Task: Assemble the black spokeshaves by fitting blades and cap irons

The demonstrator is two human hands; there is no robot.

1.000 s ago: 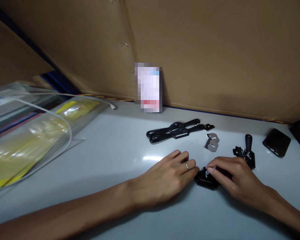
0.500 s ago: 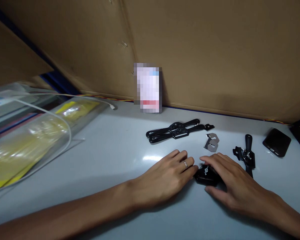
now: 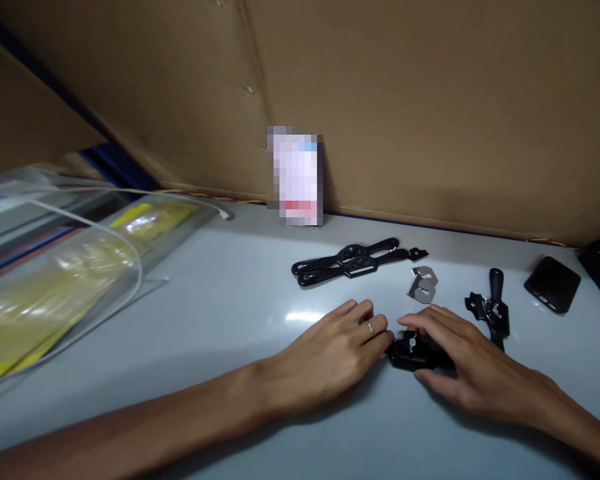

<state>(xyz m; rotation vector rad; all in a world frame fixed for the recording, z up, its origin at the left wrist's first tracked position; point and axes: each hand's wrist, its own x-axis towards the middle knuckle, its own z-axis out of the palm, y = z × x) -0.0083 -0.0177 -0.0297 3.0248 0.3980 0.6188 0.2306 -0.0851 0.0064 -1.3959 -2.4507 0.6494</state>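
Observation:
A black spokeshave (image 3: 410, 358) lies low over the tabletop between my two hands, with a silver screw showing on its middle. My left hand (image 3: 343, 353), a ring on one finger, is closed round its left end and hides that handle. Curved over the right part is my right hand (image 3: 467, 360), fingers on the far side and thumb at the near edge; the right handle is mostly hidden. Just beyond lie silver blades (image 3: 424, 285), partly overlapping. To the right rests another black spokeshave (image 3: 497, 313) with a loose-looking black plate on it.
Two black spokeshave bodies (image 3: 357, 260) lie side by side farther back, a small black cap (image 3: 419, 253) at their right end. A blurred-out card (image 3: 300, 177) leans on the cardboard wall (image 3: 430, 120). A black device (image 3: 553, 285) sits right; plastic bags (image 3: 75, 287) and a white cable (image 3: 141, 267) lie left.
My right thumb has shifted slightly right along the spokeshave's near edge, and more of its body shows. My left hand stays nearly still.

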